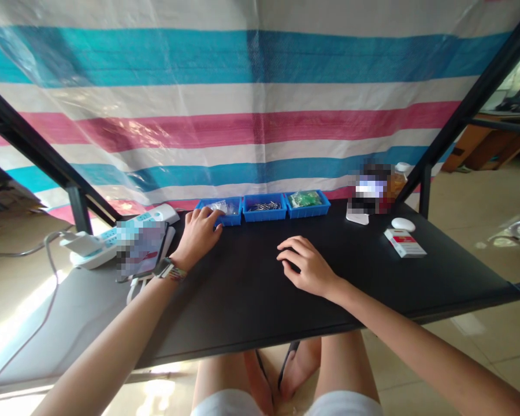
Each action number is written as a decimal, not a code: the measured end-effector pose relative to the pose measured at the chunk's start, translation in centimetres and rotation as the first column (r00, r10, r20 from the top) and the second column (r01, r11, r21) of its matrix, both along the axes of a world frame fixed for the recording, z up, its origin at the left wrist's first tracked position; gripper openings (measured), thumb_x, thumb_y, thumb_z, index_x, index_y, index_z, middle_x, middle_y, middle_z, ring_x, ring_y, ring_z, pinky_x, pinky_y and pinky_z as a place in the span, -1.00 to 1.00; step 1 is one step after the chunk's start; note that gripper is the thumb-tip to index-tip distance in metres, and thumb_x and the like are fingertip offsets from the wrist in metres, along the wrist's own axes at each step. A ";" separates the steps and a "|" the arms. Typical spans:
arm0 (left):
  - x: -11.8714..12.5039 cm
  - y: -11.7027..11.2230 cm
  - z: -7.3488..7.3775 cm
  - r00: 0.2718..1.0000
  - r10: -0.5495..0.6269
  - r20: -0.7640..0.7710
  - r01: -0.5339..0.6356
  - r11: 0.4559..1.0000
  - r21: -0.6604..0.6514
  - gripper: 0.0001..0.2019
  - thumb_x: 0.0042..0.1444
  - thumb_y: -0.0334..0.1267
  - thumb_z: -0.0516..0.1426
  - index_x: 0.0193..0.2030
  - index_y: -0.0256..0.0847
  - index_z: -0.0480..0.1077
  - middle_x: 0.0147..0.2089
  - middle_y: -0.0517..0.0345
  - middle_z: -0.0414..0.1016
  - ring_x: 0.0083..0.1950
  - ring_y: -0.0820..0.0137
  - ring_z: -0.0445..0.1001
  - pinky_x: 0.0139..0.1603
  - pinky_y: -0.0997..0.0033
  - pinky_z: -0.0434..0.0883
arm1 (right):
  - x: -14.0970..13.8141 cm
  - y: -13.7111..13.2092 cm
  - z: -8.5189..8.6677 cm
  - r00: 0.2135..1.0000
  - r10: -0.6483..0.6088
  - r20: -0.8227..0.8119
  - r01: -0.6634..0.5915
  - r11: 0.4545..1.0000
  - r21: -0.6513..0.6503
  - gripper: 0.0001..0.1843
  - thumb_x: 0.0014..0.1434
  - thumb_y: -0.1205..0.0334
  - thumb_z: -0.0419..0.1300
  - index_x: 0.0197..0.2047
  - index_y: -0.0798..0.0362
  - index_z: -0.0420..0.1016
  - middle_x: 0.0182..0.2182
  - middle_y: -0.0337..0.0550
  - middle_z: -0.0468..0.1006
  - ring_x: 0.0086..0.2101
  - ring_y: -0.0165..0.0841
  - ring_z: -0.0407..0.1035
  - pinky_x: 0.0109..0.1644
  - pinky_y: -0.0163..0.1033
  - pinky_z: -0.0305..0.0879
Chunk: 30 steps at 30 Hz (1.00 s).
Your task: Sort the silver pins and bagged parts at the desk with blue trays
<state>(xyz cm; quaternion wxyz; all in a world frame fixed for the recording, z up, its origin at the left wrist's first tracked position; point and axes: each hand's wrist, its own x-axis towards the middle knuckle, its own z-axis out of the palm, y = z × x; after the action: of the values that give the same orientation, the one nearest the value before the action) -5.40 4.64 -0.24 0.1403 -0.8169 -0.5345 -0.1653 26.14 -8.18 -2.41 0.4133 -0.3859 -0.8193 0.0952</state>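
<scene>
My left hand [199, 236] reaches to the front edge of the left blue bin [233, 220], fingers apart, with nothing visible in it. Clear plastic pieces or bags [222, 207] lie in that bin. Beside it, the middle blue bin [265, 215] contains metal screws or similar small metal parts [266, 205]. Green packets [305, 199] fill the right blue bin [308, 211]. Over the black table [242, 300], in front of the bins, is my right hand [307, 267]. Its fingers are loosely bent and spread, and I see nothing in them.
At the left sit a white power strip [108, 245] with a plugged-in charger [81, 244] and a blurred phone-like device [143, 248]. To the right are a cigarette-style box [405, 244], a white oval case [403, 224] and a bottle [399, 178]. A striped sheet [260, 127] hangs behind.
</scene>
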 end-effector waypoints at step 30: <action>5.1 -8.2 2.6 0.962 -0.246 0.118 0.272 0.893 -0.360 -0.25 0.16 0.00 0.34 0.50 0.24 0.29 0.52 -0.09 0.23 0.27 -0.14 0.51 0.25 -0.12 0.49 | -3.3 -0.1 -1.4 0.891 -0.231 -0.391 -0.021 0.839 -0.544 -0.82 0.22 0.26 0.30 -0.12 0.02 0.71 -0.17 -0.06 0.64 -0.22 -0.23 0.57 -0.08 -0.12 0.52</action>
<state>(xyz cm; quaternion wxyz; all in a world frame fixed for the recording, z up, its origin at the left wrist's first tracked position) -0.31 -3.57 2.38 -0.0591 -0.8862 -0.4471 -0.1063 22.88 -8.29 -3.80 0.4685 -0.4992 -0.6216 0.3808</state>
